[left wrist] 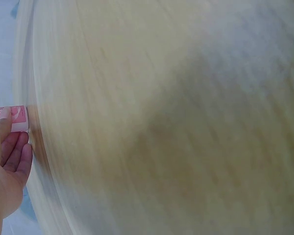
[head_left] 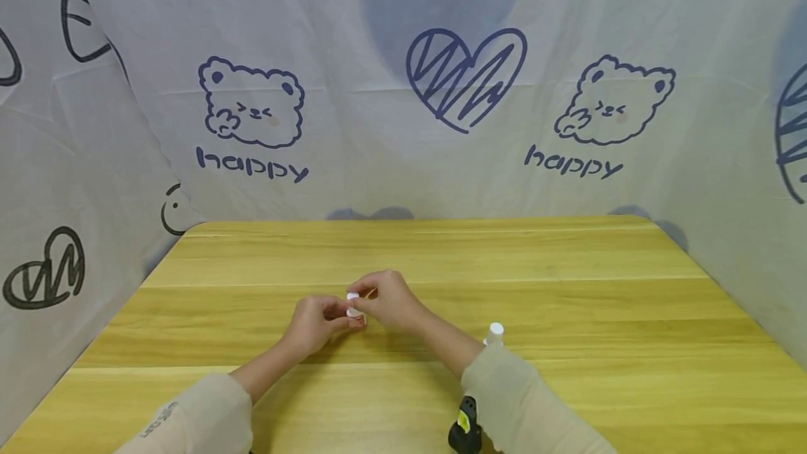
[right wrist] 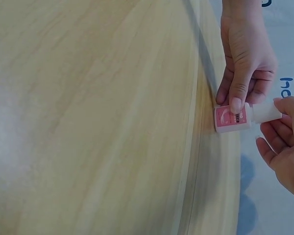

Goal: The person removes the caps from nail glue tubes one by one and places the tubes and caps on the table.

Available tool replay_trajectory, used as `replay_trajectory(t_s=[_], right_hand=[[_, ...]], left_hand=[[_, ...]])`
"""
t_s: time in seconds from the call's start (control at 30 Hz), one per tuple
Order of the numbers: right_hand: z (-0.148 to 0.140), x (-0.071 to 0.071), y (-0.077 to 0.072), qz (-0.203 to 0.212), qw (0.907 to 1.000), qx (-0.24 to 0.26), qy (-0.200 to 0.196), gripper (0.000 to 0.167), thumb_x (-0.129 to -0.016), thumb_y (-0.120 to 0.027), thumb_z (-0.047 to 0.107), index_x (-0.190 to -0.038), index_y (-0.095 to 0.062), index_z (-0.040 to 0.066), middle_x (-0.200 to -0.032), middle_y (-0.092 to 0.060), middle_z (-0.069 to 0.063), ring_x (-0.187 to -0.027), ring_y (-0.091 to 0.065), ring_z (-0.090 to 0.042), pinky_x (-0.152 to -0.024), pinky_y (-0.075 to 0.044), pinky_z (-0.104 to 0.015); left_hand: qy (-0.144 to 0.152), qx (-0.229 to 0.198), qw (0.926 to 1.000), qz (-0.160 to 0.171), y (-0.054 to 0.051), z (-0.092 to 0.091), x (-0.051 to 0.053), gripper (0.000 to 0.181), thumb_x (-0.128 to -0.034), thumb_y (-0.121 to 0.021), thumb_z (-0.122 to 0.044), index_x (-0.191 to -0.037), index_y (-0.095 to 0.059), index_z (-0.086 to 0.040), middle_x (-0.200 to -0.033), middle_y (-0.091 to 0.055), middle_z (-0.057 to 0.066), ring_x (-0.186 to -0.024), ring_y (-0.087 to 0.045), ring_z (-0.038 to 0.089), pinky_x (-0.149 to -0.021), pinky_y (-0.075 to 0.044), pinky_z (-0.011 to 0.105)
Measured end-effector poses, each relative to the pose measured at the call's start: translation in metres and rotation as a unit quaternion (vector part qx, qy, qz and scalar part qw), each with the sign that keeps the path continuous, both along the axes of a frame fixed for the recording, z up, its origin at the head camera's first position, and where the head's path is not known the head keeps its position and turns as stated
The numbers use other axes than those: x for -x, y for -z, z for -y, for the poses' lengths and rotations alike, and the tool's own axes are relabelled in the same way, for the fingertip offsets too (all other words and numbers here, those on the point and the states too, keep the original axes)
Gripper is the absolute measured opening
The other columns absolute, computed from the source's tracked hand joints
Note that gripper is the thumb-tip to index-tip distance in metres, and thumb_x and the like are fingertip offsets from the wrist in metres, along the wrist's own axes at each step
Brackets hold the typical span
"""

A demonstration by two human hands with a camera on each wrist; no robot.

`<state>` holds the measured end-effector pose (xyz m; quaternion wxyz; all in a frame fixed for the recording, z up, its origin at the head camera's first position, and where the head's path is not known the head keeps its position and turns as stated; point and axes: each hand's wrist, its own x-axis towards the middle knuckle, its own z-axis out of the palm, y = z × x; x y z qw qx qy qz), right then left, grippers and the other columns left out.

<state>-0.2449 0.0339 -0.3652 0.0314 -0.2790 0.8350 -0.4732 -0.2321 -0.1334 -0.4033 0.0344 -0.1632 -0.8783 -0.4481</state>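
Observation:
A small white bottle with a pink label [right wrist: 224, 117] stands on the wooden table, seen in the right wrist view. Its body is held between the thumb and fingers of my left hand [head_left: 313, 324]. My right hand [head_left: 394, 303] pinches the bottle's white cap [right wrist: 268, 112] from the right. The cap sits at the neck; whether it is tight or loose cannot be told. In the left wrist view the left thumb lies across the label of the bottle [left wrist: 20, 115]. Fingers hide part of the bottle in the head view.
Another white-capped container [head_left: 496, 333] stands on the table [head_left: 567, 286] just beyond my right forearm, its lower part hidden by the sleeve. A black and yellow device [head_left: 465, 429] sits beside the right sleeve. Printed white cloth [head_left: 353, 139] hangs behind the table's far edge.

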Motion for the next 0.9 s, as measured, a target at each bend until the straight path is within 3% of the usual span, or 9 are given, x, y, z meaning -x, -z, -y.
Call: replay_trajectory(t_s=[0.17, 0.5, 0.7, 0.9], right_hand=[[-0.0011, 0.0007, 0.0006, 0.020, 0.9998, -0.004, -0.006, 0.023, -0.089, -0.060, 0.004, -0.109, -0.066, -0.005, -0.104, -0.068, -0.016, -0.089, -0.064, -0.024, -0.071, -0.053, -0.020], [-0.0007, 0.0035, 0.0057, 0.007, 0.9998, 0.019, 0.004, 0.024, -0.086, -0.064, 0.007, -0.106, -0.066, -0.007, -0.097, -0.069, -0.016, -0.089, -0.063, -0.022, -0.072, -0.052, -0.018], [-0.0006, 0.0039, 0.0063, -0.006, 0.9991, 0.030, 0.030, 0.019, -0.082, -0.070, 0.011, -0.095, -0.069, -0.002, -0.088, -0.070, -0.012, -0.074, -0.058, -0.009, -0.065, -0.048, -0.016], [-0.0007, 0.0029, 0.0051, -0.012, 0.9990, 0.032, 0.031, 0.011, -0.082, -0.070, 0.010, -0.088, -0.070, 0.001, -0.083, -0.070, -0.011, -0.066, -0.054, -0.004, -0.060, -0.047, -0.015]], left_hand=[[0.003, 0.006, 1.0000, -0.002, 0.0003, 0.0001, 0.0004, 0.013, -0.0784, -0.072, -0.010, -0.086, -0.073, 0.000, -0.083, -0.073, 0.013, -0.075, -0.070, 0.018, -0.062, -0.054, 0.017], [0.003, 0.007, 1.0000, -0.001, 0.0010, 0.0008, 0.0017, 0.016, -0.0779, -0.073, -0.011, -0.089, -0.073, 0.000, -0.085, -0.073, 0.013, -0.077, -0.070, 0.019, -0.063, -0.054, 0.018], [0.013, -0.010, 0.9998, 0.006, 0.0012, 0.0014, 0.0016, 0.017, -0.0779, -0.072, -0.010, -0.089, -0.072, 0.002, -0.085, -0.072, 0.014, -0.078, -0.070, 0.019, -0.063, -0.054, 0.017], [0.023, -0.016, 0.9996, 0.004, 0.0012, 0.0026, 0.0018, 0.015, -0.0783, -0.072, -0.009, -0.089, -0.072, 0.003, -0.086, -0.072, 0.016, -0.080, -0.070, 0.022, -0.065, -0.055, 0.019]])
